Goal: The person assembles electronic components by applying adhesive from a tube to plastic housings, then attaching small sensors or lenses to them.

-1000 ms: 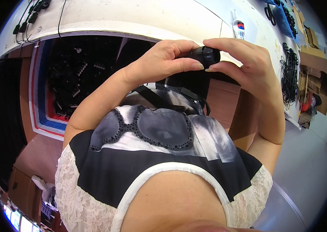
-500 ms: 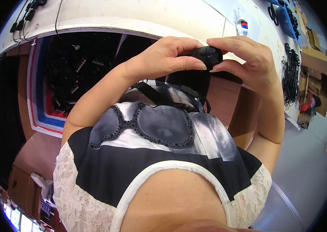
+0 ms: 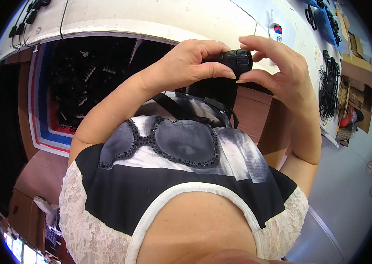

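Note:
My left hand (image 3: 199, 59) is closed around a short black cylindrical part (image 3: 241, 60) with a ribbed end, gripping it between thumb and fingers. The ribbed end points to the right, toward my right hand (image 3: 278, 66). That hand stands open beside the part, its index finger lifted off and its thumb tip close below the ribbed end. Whether the thumb touches the part I cannot tell. Both hands are held in front of the edge of a white table (image 3: 159, 20).
Below the table at left is a striped bag (image 3: 36, 127) holding black parts and small pale pieces. On the tabletop lie a white bottle (image 3: 276, 31), coiled black cables (image 3: 328, 88) and connector leads (image 3: 31, 16). Cardboard boxes (image 3: 359, 75) stand at far right, with brown cardboard (image 3: 254, 108) near my lap.
My right fingers have spread and lifted away from the ribbed end, which they were pinching. The part stays in my left hand, its ribbed end now more exposed.

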The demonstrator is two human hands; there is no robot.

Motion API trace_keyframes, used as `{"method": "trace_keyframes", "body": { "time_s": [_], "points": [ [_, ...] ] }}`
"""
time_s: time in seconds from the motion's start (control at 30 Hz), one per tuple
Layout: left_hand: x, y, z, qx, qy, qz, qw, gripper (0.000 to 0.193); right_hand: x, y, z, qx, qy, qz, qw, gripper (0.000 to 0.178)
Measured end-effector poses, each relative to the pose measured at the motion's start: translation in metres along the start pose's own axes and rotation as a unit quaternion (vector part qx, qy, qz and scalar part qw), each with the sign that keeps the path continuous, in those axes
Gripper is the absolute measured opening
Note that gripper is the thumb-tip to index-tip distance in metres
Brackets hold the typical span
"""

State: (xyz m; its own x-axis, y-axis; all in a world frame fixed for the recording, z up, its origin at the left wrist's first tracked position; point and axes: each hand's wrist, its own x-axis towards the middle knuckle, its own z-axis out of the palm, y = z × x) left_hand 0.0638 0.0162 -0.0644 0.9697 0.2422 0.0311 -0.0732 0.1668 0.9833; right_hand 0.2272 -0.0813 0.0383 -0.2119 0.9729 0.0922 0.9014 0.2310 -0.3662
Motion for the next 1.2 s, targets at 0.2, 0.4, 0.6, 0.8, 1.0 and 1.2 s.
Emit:
{"method": "trace_keyframes", "body": {
  "time_s": [0.2,0.4,0.6,0.8,1.0,1.2],
  "points": [
    [-0.001,-0.002,0.0,-0.052,0.0,0.021,0.998,0.025,0.001,-0.001,0.0,0.056,0.007,-0.03,0.998,0.035],
    [0.001,-0.001,0.0,-0.043,-0.006,0.037,0.998,0.024,0.004,-0.005,-0.008,0.04,0.02,-0.03,0.999,0.034],
    [0.0,-0.003,0.0,-0.017,0.001,0.033,0.999,0.025,0.002,-0.007,-0.007,-0.031,0.02,-0.023,0.999,0.034],
    [0.001,-0.002,0.002,-0.036,-0.002,0.028,0.999,0.025,0.0,-0.004,-0.001,-0.068,0.035,-0.032,0.997,0.035],
    [-0.001,-0.003,0.002,-0.042,-0.011,0.026,0.999,0.026,0.0,-0.004,0.0,-0.054,0.031,-0.036,0.997,0.037],
    [0.0,-0.004,0.002,-0.035,-0.013,0.037,0.999,0.027,-0.004,0.002,-0.002,-0.037,0.001,-0.018,0.999,0.039]
  ]
}}
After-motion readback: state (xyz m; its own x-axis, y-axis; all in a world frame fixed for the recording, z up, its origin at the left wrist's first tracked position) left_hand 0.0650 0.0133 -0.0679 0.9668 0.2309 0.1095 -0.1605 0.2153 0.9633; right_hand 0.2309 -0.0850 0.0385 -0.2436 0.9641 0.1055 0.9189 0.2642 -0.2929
